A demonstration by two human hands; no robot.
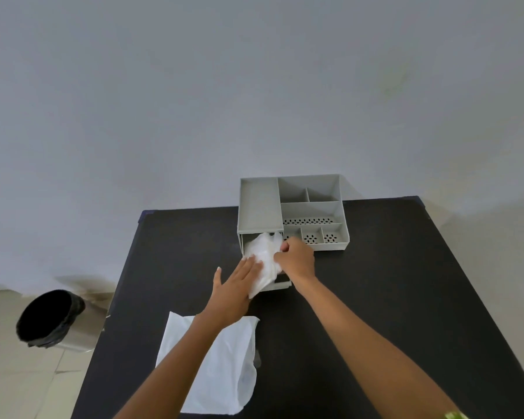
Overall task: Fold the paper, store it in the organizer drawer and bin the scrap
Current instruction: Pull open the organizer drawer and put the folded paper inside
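**Getting a floppy fold of paper into a shallow drawer**

The folded paper (262,261) is being fed into the pulled-out drawer (280,285) at the bottom left of the grey organizer (259,207). Part of it is already under the upper tray, while one corner hangs out over the drawer's front edge.

The left hand (235,290) is laid flat and wide open on the near end of the fold, and the top edge is pinched in the curled fingers of the right hand (295,258).

Best done low and slow, probably: the stack should be kept flat and slid under the tray, not stuffed, or it'll bunch up.

The paper looks thin, soft and a bit crinkled, more tissue than card, so creases won't be held sharply. The organizer is matte plastic, boxy, with perforated compartment floors.

A second white sheet (221,370), presumably the scrap, is lying on the black table (375,282) near the front edge. The bin (50,319), lined with a black bag, is on the floor to the left.
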